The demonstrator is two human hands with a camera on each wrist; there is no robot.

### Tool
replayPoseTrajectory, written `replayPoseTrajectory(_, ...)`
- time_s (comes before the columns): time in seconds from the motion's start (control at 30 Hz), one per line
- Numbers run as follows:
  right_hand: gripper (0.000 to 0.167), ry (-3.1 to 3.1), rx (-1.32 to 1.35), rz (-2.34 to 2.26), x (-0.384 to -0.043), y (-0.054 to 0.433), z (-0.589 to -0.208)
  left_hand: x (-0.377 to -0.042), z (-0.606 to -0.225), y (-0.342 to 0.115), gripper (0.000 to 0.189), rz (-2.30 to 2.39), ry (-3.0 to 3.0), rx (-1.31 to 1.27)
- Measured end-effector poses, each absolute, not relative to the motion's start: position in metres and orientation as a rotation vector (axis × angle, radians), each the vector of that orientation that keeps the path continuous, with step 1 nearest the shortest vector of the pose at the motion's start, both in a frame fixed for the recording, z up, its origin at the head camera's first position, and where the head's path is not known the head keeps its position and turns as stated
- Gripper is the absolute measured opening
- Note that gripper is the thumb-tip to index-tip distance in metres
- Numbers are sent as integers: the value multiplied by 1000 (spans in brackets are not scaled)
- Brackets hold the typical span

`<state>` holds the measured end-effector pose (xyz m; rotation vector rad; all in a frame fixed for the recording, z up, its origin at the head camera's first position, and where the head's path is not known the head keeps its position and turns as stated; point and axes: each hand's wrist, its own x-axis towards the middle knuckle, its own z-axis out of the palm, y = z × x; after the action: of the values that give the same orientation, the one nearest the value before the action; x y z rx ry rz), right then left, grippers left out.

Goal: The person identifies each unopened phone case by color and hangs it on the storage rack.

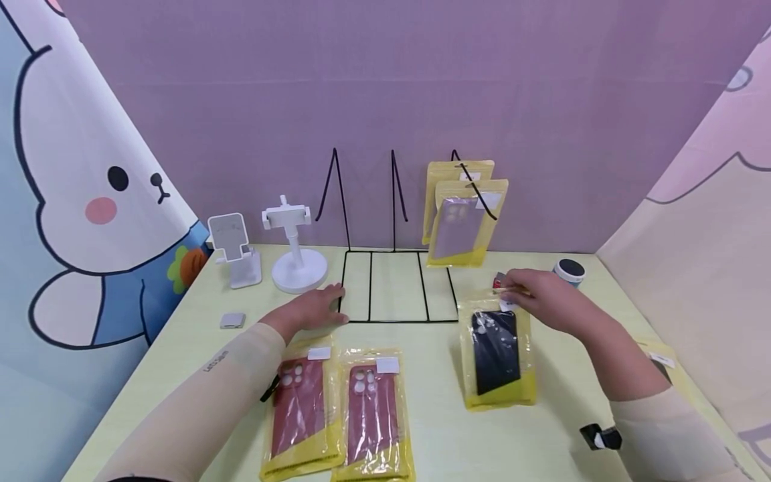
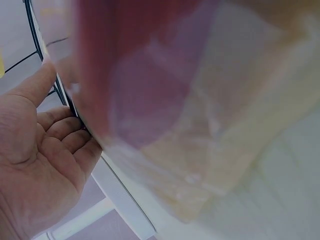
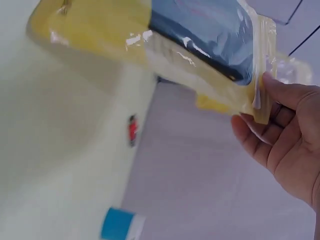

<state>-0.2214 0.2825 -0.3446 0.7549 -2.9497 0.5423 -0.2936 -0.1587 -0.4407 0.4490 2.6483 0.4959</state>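
Observation:
My right hand [image 1: 545, 298] pinches the top edge of a clear-and-yellow zip pouch holding a dark phone case [image 1: 496, 351]; the pouch hangs tilted over the table, and in the right wrist view thumb and fingers grip its zip end. My left hand [image 1: 313, 308] is at the front left corner of a black wire display rack [image 1: 397, 321], fingers loosely extended by the wire. Below it lie two pouches with dark red phone cases, one left [image 1: 299, 408] and one right [image 1: 372, 415]. On the rack's right hook hang two pouches, the front with a mauve case [image 1: 458, 227].
Behind on the left stand a white phone stand [image 1: 245, 268] and a white round-based holder [image 1: 299, 270]. A small grey square [image 1: 232, 320] lies nearer. At right are a white jar with a dark lid [image 1: 569, 271], a small red item [image 1: 498, 280], and another pouch [image 1: 662, 361].

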Motion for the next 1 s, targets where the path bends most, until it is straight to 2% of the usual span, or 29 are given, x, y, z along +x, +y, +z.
replayPoseTrajectory(0.4, 4, -2746, 941, 709, -201, 229, -300, -292, -439, -159, 75, 496, 2653, 447)
replayPoseTrajectory(0.6, 6, -2635, 974, 726, -206, 202, -282, -292, -439, -160, 75, 510, 2651, 431)
replayPoseTrajectory(1.0, 12, -2526, 870, 920, -224, 160, -263, -296, -443, -160, 77, 498, 2649, 430)
